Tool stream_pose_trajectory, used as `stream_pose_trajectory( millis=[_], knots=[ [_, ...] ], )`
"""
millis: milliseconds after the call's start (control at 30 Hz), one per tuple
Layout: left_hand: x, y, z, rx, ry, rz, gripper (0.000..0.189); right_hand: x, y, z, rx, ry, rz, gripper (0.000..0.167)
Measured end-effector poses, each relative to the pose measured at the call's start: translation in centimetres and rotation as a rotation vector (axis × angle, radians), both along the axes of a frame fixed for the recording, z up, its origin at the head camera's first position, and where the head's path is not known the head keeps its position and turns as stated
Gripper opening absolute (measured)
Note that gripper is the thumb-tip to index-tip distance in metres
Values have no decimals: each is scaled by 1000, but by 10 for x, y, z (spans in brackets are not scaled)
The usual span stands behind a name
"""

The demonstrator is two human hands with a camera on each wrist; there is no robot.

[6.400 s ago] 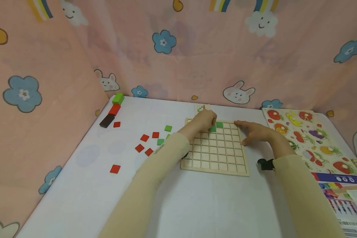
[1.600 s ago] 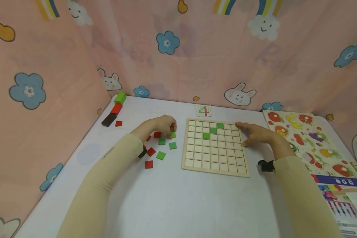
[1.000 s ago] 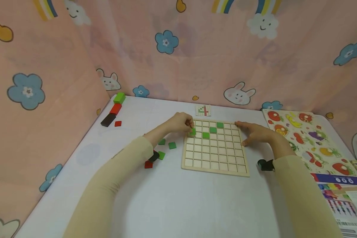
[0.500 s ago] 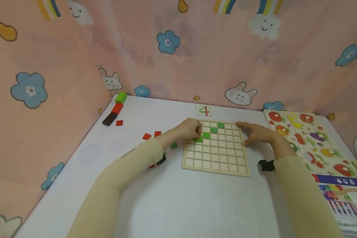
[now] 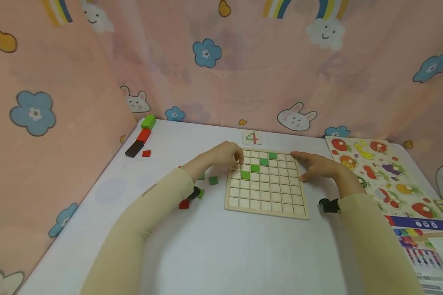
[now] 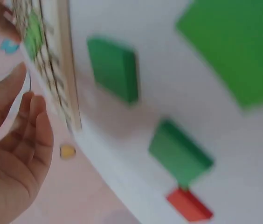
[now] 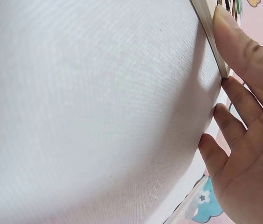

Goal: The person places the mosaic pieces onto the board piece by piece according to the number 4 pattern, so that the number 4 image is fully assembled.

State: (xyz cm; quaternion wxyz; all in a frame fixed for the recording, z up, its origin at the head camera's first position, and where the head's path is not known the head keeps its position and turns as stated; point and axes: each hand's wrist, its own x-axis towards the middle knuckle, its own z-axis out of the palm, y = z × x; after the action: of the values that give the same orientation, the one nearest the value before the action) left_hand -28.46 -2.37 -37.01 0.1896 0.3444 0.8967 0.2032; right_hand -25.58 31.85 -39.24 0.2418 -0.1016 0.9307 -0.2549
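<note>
My left hand (image 5: 225, 155) hovers at the left edge of the wooden grid board (image 5: 266, 184), its fingers loosely bent. In the left wrist view a gap shows between thumb and fingertips, with nothing held. Several green square tiles sit in the grid in a diagonal; the lowest green tile (image 5: 245, 175) lies just right of this hand. My right hand (image 5: 319, 164) rests at the board's right side, fingers extended. In the right wrist view its thumb (image 7: 236, 39) lies against the board's edge and the other fingers spread near the corner.
Loose green tiles (image 5: 213, 180) and red tiles (image 5: 184, 204) lie left of the board, partly behind my left forearm. A pattern card (image 5: 252, 137) lies behind the board. Green (image 5: 148, 121), red (image 5: 144, 135) and dark (image 5: 134, 148) blocks line the left edge. A fruit puzzle (image 5: 385, 180) lies right.
My left hand picked up a green tile, carried it right to the board and set it in the grid below the others. It has let go and drawn back left. My right hand stayed put.
</note>
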Motion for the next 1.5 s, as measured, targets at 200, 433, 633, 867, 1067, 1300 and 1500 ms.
stream_pose_trajectory(
  millis=[200, 433, 633, 867, 1067, 1300, 1500],
  knots=[
    [-14, -39, 10, -102, -184, -97, 26, 0, -1, 1, 6, 3, -4, 100],
    [-9, -60, 3, -182, -332, -115, 35, 0, 0, 1, -21, -2, -5, 101],
    [-2, -62, -4, -165, -309, -101, 34, -1, 0, -1, -15, 3, -4, 101],
    [1, -61, -6, -176, -267, -89, 28, -1, -1, -2, -3, 4, -3, 100],
    [-3, -56, -11, -119, -212, -27, 19, -1, -1, -1, 1, 4, -2, 101],
    [-9, -47, -16, 58, -137, 40, 11, -2, 0, -2, -3, -2, -1, 102],
    [4, -22, -16, 220, -145, 95, 12, -1, -1, -2, 2, 1, -3, 101]
  ],
)
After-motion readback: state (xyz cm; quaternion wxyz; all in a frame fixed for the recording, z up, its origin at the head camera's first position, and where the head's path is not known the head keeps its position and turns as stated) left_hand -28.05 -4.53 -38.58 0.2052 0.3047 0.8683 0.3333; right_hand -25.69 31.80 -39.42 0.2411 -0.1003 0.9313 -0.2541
